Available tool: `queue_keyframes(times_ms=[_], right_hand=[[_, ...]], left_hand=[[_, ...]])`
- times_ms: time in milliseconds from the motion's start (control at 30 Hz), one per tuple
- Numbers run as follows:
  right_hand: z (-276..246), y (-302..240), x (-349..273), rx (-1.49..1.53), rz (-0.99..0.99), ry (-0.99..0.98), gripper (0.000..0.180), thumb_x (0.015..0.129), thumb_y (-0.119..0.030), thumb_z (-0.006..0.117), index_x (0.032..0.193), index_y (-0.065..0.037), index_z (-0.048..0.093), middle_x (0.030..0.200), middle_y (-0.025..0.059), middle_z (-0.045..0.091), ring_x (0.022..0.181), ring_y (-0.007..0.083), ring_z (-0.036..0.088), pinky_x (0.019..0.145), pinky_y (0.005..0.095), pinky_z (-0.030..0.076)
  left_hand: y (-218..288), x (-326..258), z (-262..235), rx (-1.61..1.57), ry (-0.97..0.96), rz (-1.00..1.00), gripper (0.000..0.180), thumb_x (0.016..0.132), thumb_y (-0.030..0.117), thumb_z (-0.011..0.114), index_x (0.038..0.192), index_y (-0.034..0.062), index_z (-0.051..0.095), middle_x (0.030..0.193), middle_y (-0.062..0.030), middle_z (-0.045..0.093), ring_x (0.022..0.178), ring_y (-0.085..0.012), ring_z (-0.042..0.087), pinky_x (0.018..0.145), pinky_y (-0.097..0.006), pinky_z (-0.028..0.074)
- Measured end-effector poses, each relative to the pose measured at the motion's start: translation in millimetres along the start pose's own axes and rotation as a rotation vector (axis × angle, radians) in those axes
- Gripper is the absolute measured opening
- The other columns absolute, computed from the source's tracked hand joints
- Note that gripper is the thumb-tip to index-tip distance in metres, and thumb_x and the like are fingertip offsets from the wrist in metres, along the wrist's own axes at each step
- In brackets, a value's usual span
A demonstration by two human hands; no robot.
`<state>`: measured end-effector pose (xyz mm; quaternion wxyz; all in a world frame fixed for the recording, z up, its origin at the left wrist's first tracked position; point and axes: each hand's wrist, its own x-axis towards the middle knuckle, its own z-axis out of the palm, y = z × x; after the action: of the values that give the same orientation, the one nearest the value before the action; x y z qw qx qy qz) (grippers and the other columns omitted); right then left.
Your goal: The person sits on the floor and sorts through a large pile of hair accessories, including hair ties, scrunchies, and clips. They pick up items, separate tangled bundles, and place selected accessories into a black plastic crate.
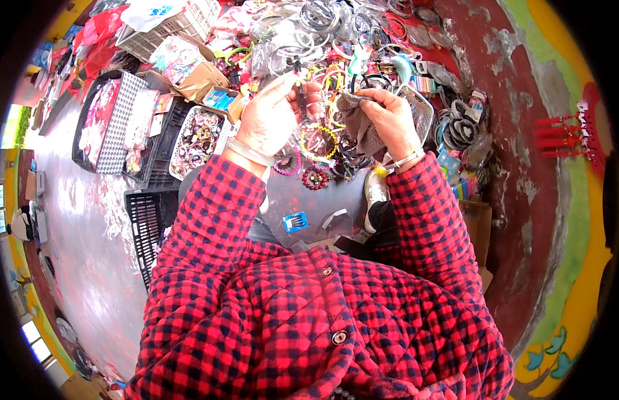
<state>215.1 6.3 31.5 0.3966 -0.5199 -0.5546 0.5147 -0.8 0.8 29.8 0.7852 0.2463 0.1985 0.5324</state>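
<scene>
My left hand (268, 119) is raised over the pile, its fingers closed round a small dark, narrow object (301, 100) whose kind I cannot make out. Opposite it, my right hand (392, 121) pinches a grey-brown cloth (361, 128) that hangs down from the fingertips. The two hands are apart. Below and between them lie a yellow beaded ring (319, 143), a pink ring (287, 164) and a dark red beaded bracelet (315, 178).
A heap of hairbands and plastic-wrapped accessories (316, 40) spreads ahead. On the left stand a white basket of small trinkets (174, 155), a black crate (141, 230) and a cardboard box (197, 79). A blue card of pins (295, 222) lies near my shoes. A worn red wall (516, 173) rises at right.
</scene>
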Motion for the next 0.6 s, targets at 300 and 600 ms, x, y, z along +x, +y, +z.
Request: queue_keyframes(times_ms=[300,600], right_hand=[[11,-11,-7,-0.166,-0.447,0.088,0.018,0.077,-0.002,0.054,0.092,-0.002,0.063,0.081,0.0043,0.057,0.074,0.012,0.053,0.068,0.0235,0.043],[13,-14,-8,-0.124,-0.547,0.06,0.02,0.076,0.0,0.054,0.093,-0.004,0.064,0.083,0.0065,0.059,0.077,0.0155,0.056,0.071,0.026,0.043]], left_hand=[[-7,3,2,0.026,-0.002,0.014,0.033,0.087,0.013,0.046,0.117,-0.0005,0.043,0.116,-0.0178,0.05,0.109,-0.0278,0.048,0.088,-0.04,0.04],[-16,-2,16,0.29,-0.056,0.056,0.053,0.081,-0.002,0.051,0.129,0.0022,0.031,0.119,-0.012,0.047,0.108,-0.0214,0.048,0.087,-0.033,0.041]])
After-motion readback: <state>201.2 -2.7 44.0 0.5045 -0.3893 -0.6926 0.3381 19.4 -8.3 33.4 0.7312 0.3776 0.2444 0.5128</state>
